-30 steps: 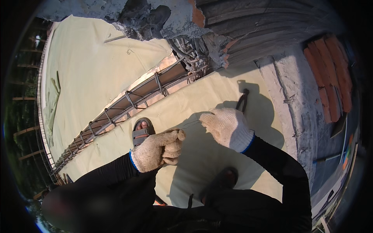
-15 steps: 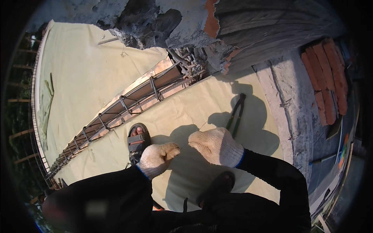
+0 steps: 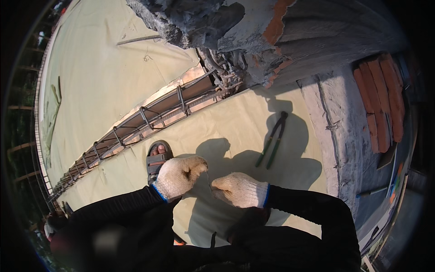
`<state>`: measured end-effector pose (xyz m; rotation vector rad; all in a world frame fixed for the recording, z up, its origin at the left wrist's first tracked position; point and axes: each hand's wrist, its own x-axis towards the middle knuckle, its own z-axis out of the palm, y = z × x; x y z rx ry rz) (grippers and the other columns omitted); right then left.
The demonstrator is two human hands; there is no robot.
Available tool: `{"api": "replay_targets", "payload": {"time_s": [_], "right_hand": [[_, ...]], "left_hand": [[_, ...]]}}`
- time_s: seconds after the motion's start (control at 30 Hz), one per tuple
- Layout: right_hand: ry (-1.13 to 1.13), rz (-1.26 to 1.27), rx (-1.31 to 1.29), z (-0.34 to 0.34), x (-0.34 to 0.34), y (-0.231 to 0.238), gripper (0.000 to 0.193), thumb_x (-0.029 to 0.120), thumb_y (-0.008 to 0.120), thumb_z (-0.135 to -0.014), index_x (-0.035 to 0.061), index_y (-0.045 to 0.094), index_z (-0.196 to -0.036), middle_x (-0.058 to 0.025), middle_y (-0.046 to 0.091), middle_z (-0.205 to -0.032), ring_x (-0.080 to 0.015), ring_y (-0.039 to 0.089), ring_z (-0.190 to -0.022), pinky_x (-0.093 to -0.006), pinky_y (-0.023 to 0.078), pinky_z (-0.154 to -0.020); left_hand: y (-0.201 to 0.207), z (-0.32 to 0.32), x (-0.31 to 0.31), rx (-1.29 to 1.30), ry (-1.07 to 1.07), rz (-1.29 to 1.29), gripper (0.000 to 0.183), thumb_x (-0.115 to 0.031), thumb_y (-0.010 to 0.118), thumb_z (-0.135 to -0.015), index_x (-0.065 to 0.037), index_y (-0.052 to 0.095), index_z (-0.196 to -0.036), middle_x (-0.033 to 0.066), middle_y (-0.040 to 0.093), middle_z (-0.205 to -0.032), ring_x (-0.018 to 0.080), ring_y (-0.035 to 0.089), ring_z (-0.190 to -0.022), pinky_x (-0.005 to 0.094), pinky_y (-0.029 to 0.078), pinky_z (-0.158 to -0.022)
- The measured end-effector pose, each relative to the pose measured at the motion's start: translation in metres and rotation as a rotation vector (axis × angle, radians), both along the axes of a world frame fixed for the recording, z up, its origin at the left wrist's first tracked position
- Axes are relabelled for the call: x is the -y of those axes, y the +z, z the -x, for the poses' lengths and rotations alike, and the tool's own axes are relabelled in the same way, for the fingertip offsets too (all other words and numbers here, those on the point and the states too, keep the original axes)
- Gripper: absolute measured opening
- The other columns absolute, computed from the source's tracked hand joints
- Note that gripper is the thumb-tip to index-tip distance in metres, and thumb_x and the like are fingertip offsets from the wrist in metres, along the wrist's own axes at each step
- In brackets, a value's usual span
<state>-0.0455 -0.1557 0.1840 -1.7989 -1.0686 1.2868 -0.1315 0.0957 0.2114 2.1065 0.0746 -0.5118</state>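
White knitted gloves with blue cuffs cover both my hands, which are closed and close together above the pale sheet [image 3: 204, 133]. From the fingertips of my left hand [image 3: 180, 177] a thin wire [image 3: 209, 178] runs down to my right hand [image 3: 241, 189], which pinches it too. How much wire lies inside the gloves is hidden. Beyond my right hand, pincers [image 3: 275, 138] with green handles lie on the sheet, their dark jaws pointing away from me; neither hand touches them.
A rebar cage [image 3: 146, 119] sits in a narrow trench running diagonally past my sandalled foot [image 3: 158, 156]. Rough broken concrete [image 3: 195, 22] rises ahead, with tangled bar ends at its base. Red bricks [image 3: 380, 102] are stacked at the right beyond a grey concrete strip [image 3: 333, 122].
My right hand has come down and toward me, and my left hand has risen slightly. The wire now shows between them, and the pincers' handles are uncovered.
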Motion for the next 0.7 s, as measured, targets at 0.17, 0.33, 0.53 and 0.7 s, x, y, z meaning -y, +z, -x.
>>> {"api": "replay_targets", "payload": {"time_s": [0.17, 0.33, 0.53, 0.7], "right_hand": [[-0.15, 0.114, 0.14, -0.017, 0.015, -0.02, 0.036, 0.038, 0.068, -0.108, 0.0081, 0.077, -0.125, -0.0168, 0.076, -0.127, -0.0379, 0.073, -0.119, -0.0497, 0.059, -0.101], [-0.229, -0.127, 0.009, -0.003, -0.008, -0.009, 0.037, 0.036, 0.076, -0.104, 0.0057, 0.076, -0.124, -0.0177, 0.077, -0.123, -0.0391, 0.074, -0.116, -0.0494, 0.059, -0.098], [-0.212, -0.185, 0.128, -0.041, 0.013, -0.023, 0.021, 0.023, 0.075, -0.101, 0.0037, 0.078, -0.111, -0.0154, 0.079, -0.104, -0.0364, 0.078, -0.098, -0.0461, 0.061, -0.087], [-0.508, 0.185, 0.635, -0.079, 0.053, -0.009, 0.029, 0.024, 0.082, -0.096, 0.004, 0.077, -0.117, -0.0166, 0.078, -0.108, -0.0393, 0.076, -0.104, -0.0472, 0.061, -0.091]], "left_hand": [[-0.014, 0.03, -0.005, -0.462, 0.095, 0.22, 0.03, -0.03, 0.066, -0.115, -0.003, 0.078, -0.119, 0.0152, 0.081, -0.112, 0.0281, 0.079, -0.104, 0.0398, 0.062, -0.09], [-0.028, 0.033, -0.008, -0.166, 0.088, 0.144, 0.029, -0.031, 0.067, -0.114, -0.004, 0.078, -0.119, 0.015, 0.08, -0.111, 0.0346, 0.077, -0.102, 0.0409, 0.061, -0.089], [-0.012, 0.015, -0.003, -0.197, 0.074, 0.037, 0.026, -0.028, 0.068, -0.112, -0.005, 0.08, -0.117, 0.0168, 0.08, -0.116, 0.0375, 0.078, -0.108, 0.0432, 0.061, -0.094], [-0.026, 0.044, -0.018, -0.19, 0.171, -0.035, 0.027, -0.027, 0.069, -0.111, -0.004, 0.08, -0.117, 0.017, 0.082, -0.112, 0.0358, 0.079, -0.106, 0.0419, 0.062, -0.094]]}}
